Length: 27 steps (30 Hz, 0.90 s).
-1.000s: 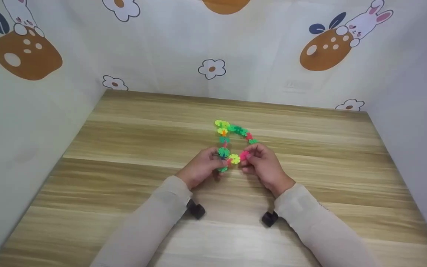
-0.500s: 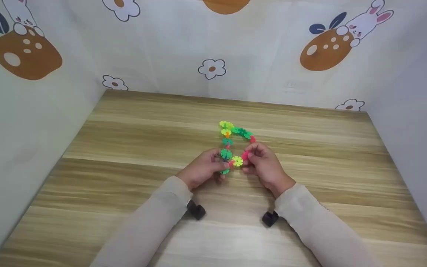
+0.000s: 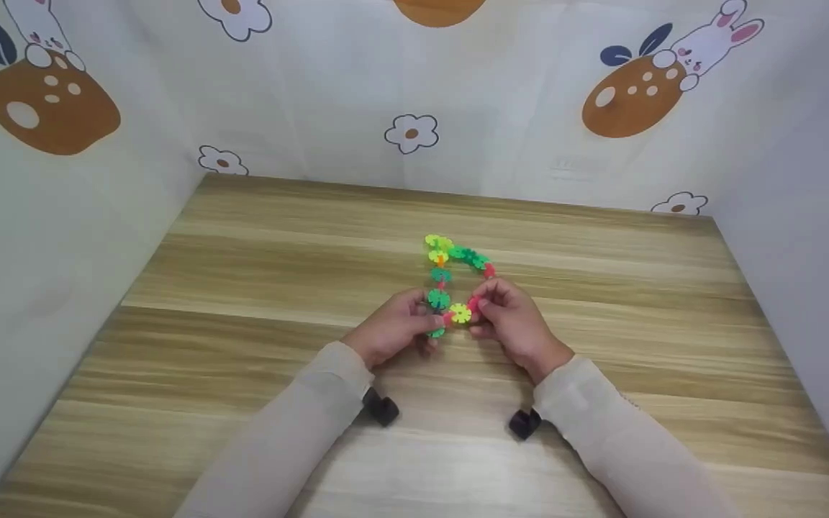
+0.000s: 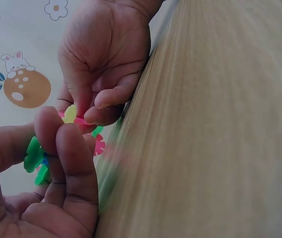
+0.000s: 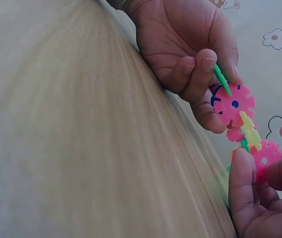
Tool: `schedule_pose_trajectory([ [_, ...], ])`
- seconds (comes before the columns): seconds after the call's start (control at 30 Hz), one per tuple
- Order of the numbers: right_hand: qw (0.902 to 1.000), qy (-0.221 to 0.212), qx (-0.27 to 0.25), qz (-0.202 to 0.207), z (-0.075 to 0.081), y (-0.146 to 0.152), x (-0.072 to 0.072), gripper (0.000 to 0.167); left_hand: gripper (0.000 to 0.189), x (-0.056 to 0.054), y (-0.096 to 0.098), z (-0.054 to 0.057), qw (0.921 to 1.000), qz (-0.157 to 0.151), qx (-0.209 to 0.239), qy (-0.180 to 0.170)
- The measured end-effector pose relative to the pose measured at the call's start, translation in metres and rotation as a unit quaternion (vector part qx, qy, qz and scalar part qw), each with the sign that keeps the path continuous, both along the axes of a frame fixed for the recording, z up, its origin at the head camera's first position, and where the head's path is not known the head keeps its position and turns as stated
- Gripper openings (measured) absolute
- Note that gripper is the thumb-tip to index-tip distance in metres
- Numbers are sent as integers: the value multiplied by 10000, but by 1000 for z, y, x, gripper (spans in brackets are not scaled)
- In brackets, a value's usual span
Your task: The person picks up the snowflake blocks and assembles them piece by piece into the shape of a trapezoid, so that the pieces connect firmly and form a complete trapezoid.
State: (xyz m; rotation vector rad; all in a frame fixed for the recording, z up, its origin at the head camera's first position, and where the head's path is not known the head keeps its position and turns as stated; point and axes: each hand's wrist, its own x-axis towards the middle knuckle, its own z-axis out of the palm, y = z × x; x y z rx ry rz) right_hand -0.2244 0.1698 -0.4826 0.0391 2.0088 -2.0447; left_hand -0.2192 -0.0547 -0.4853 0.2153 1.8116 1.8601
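Note:
A chain of interlocking plastic snowflake discs (image 3: 438, 298), green, yellow, pink and orange, forms a loop between the hands in the head view. My left hand (image 3: 396, 321) holds its near left corner, fingers curled around green and pink discs. On the other side my right hand (image 3: 519, 324) pinches a pink snowflake disc (image 5: 267, 157) between thumb and fingers. A yellow disc (image 3: 460, 313) joins the pink discs between the two hands. In the right wrist view, another pink disc (image 5: 234, 104) sits at the left hand's fingertips. Fingers hide parts of the chain.
The wood-grain table (image 3: 242, 244) lies beneath both hands. A patterned cloth wall (image 3: 328, 93) rises behind it, with side walls left and right. Black wrist devices (image 3: 383, 410) hang below the sleeves.
The loop of discs has shifted slightly right and toward me. The pink disc in my right hand has turned more edge-on. Both hands keep their hold.

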Motion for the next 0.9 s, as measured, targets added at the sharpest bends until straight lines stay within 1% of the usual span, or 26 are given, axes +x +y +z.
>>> schedule_pose_trajectory([
  [0.23,9999,-12,111,8,0,1,1,13,19,-1,0,-1,9999,-118,40,71],
  [0.33,9999,-33,109,3,1,0,1,14,21,-1,0,-1,9999,-94,67,41],
  [0.43,9999,-51,100,51,2,0,1,16,22,-2,0,-1,9999,28,80,57],
  [0.53,10000,-36,4,29,4,1,1,23,22,-2,1,-1,9996,215,156,81],
  [0.6,9999,47,-63,-113,6,2,0,28,21,-2,1,-1,9992,332,221,97],
  [0.67,9989,188,-43,-428,8,6,-1,29,21,-2,1,-1,9988,400,274,72],
  [0.73,9950,359,309,-881,10,12,-4,28,23,-2,1,-1,9982,503,326,8],
  [0.8,9892,353,800,-1174,11,19,-8,28,27,-2,1,-1,9975,607,346,-80],
  [0.87,9862,151,1190,-1140,12,25,-11,30,30,-2,1,0,9969,689,357,-150],
  [0.9,9860,24,1337,-992,12,28,-13,32,31,-2,1,0,9965,724,372,-184],
])
